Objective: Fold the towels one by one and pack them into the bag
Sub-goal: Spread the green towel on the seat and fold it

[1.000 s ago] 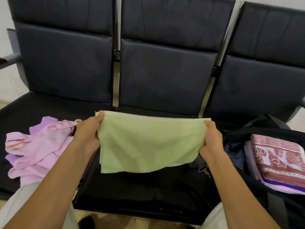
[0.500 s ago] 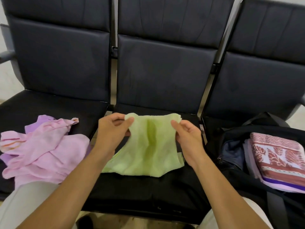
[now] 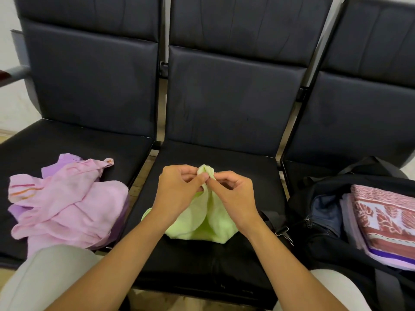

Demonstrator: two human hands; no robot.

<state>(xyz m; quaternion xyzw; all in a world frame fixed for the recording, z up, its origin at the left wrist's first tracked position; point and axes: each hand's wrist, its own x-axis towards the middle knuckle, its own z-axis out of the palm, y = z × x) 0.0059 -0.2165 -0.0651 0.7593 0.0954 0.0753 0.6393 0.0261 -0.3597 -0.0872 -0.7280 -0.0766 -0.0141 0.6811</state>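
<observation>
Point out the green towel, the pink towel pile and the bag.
green towel [image 3: 215,227]: head view, lower hanging part.
pink towel pile [image 3: 67,207]: head view, middle of the heap.
bag [image 3: 314,198]: head view, black left rim.

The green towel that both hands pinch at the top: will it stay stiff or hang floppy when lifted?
Probably floppy: the green towel sags from the pinch of the left hand and right hand and bunches on the seat. It seems light, since fingertips alone hold it.

Three dark padded seats [image 3: 224,171] are standing in a row, their backrests [image 3: 233,99] rising just beyond the fingers.
</observation>
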